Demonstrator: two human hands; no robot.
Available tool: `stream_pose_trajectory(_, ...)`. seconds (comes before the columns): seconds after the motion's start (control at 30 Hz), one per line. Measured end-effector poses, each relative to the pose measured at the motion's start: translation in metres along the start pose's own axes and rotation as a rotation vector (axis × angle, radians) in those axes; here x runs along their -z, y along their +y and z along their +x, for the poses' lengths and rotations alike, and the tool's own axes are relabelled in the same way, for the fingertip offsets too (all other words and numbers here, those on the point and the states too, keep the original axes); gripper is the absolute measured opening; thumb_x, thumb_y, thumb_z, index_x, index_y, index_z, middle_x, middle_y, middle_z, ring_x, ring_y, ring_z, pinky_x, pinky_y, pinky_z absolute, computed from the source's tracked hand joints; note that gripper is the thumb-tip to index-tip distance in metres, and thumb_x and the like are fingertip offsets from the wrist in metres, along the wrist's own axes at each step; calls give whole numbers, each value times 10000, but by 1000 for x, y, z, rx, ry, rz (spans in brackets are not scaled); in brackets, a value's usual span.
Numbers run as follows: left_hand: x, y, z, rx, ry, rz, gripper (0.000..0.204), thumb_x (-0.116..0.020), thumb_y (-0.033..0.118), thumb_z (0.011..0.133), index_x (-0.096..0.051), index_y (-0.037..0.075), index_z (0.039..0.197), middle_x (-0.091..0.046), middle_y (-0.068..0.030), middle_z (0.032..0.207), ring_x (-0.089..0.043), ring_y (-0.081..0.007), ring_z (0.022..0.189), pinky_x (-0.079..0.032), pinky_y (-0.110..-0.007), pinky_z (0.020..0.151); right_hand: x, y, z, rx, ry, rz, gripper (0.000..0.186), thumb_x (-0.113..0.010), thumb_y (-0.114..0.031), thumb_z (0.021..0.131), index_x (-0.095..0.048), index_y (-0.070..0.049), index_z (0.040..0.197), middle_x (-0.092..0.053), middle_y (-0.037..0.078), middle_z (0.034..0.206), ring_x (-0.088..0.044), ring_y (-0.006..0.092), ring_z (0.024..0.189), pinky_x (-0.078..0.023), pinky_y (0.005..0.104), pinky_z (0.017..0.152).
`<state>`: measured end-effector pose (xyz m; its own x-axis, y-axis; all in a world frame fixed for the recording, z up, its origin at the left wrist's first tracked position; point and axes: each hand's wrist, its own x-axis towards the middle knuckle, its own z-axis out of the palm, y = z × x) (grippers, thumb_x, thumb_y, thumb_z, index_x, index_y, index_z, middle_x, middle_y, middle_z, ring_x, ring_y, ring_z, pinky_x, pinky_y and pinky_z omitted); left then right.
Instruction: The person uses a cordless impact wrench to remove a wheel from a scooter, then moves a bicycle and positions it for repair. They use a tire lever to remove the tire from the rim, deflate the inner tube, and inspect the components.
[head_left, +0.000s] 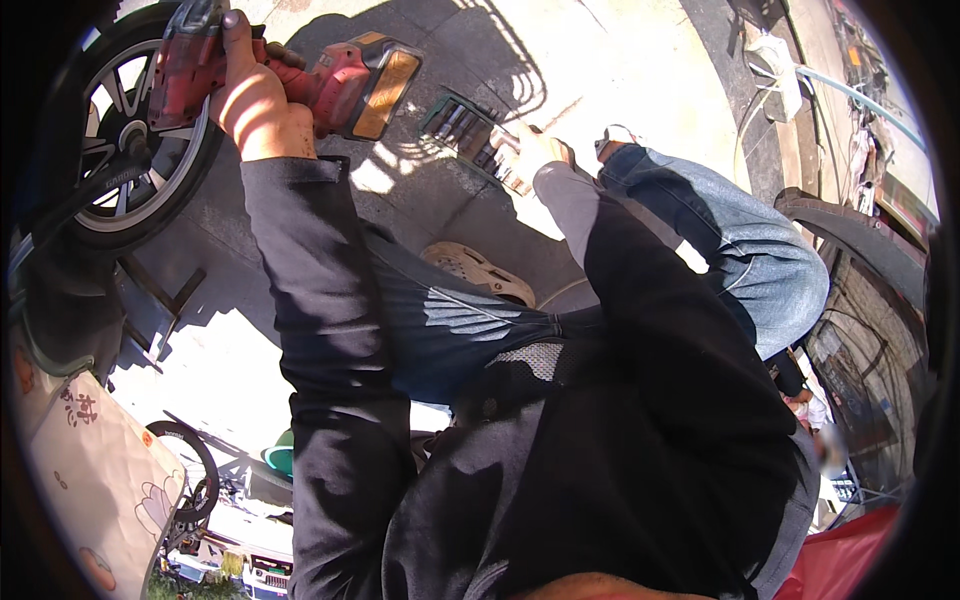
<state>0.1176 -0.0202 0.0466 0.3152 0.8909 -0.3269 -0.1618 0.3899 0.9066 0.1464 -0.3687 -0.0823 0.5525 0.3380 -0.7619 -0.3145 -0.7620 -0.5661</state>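
Observation:
My left hand grips a red cordless power tool with a battery pack, held up beside a black-tyred wheel with light spokes at the upper left. My right hand reaches toward the ground, fingers closed on a small metal socket at the end of a green tray of sockets. The tray lies on the paving beyond my legs. My left hand hides part of the tool's grip.
Paving slabs surround my bent legs and sandal. A metal stand is by the wheel, a printed board at lower left. Hoses and a dark curved piece line the right. Part of another person shows behind.

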Motion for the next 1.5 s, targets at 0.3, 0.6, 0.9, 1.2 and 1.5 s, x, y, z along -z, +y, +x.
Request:
stream_pose_trajectory(0.3, 5, -2, -6, 40, -78, -16, 284, -794, 303, 878, -595, 100, 872, -576, -23, 691, -547, -163, 591, -483, -329, 571, -33, 5, 33, 58, 237, -675, 368, -654, -284, 882, -591, -111, 1200, -563, 191, 1266, -650, 386, 1077, -512, 490, 941)
stream_pose_trajectory(0.6, 6, 10, -20, 43, -98, 2, 301, -789, 326, 879, -611, 85, 903, -591, -29, 704, -568, -166, 609, -491, -333, 576, -69, 33, 36, 75, 397, -332, 497, -767, -159, 848, -476, -141, 1250, -714, 158, 1050, -691, 367, 1002, -528, 465, 873)
stream_pose_trajectory(0.9, 12, -19, -14, 217, -159, 130, 316, -784, 334, 887, -584, 90, 860, -576, -33, 661, -554, -157, 564, -474, -321, 532, -58, -9, 21, -26, 280, -333, 655, -766, -274, 835, -439, -115, 1380, -695, 203, 1113, -651, 398, 1107, -506, 483, 936)
stream_pose_trajectory(1.2, 0, -131, -70, 729, -245, 239, 356, -796, 383, 870, -566, 118, 808, -544, -19, 640, -518, -147, 523, -438, -302, 477, -13, -6, 63, 61, 276, -384, 694, -845, -434, 745, -503, -128, 1266, -658, 221, 1232, -645, 383, 1143, -513, 464, 939)
stream_pose_trajectory(1.5, -19, -220, -133, 871, -268, 206, 294, -720, 320, 920, -580, 114, 764, -561, -27, 609, -520, -151, 476, -425, -309, 449, 64, 22, 122, 63, -43, -174, 500, -846, -310, 786, -591, -73, 1145, -681, 66, 1026, -663, 200, 955, -534, 343, 824)
